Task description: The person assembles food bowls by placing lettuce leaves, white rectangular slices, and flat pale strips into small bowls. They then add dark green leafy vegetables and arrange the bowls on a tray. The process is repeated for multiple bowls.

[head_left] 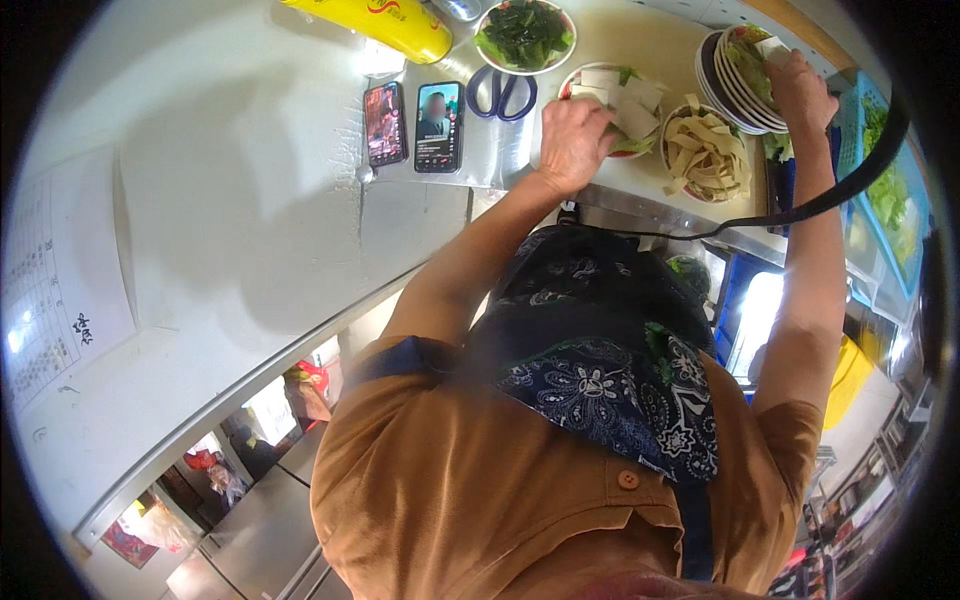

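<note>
My left hand is over the near left edge of a plate of white slices that look like tofu, with green leaves among them. Its fingers are curled, and what lies between them is hidden. At the right, my right hand reaches to the top of a stack of plates. Its fingers are closed on a white slice lying over the lettuce on the uppermost plate. Between the hands sits a bowl of pale yellow, flat strips.
A bowl of dark greens stands at the back, beside blue-handled scissors. Two phones lean side by side near a yellow cylinder. A blue basket of lettuce is far right. A black strap crosses before my right arm.
</note>
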Demonstrator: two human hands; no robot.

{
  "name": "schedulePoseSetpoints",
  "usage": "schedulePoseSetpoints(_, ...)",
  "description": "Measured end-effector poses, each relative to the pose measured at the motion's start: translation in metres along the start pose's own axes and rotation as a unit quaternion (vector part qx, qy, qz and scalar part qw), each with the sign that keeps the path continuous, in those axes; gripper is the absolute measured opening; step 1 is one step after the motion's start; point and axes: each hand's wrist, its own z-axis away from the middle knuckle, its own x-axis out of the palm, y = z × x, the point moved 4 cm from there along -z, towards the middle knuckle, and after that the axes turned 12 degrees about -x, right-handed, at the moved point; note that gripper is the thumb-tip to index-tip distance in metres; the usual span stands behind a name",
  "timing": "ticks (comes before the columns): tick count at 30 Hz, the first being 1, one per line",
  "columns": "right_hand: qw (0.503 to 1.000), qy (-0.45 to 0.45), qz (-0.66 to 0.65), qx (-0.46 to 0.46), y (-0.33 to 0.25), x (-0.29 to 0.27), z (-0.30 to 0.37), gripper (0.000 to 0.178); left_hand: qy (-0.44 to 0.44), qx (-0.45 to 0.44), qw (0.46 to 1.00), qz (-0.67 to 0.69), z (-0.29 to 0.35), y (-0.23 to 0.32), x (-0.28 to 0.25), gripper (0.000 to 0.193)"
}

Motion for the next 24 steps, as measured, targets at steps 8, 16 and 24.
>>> schedulePoseSetpoints(8, 0.997, 0.045, -0.061, 0.026, -0.008, -0.008, -0.002, 0.044, -0.057, 0.075, 0.995, -0.037, 0.034, 0.023, 0.001, 0.035)
schedulePoseSetpoints(16, 0.976, 0.134, -0.168, 0.042, -0.024, -0.049, 0.007, 0.016, -0.071, 0.088, 0.991, -0.072, 0.03, 0.021, 0.008, 0.034)
schedulePoseSetpoints(24, 0.877, 0.043, -0.442, -0.184, -0.121, -0.035, 0.041, 0.025, -0.036, 0.098, 0.992, -0.069, 0.026, 0.016, 0.013, 0.028)
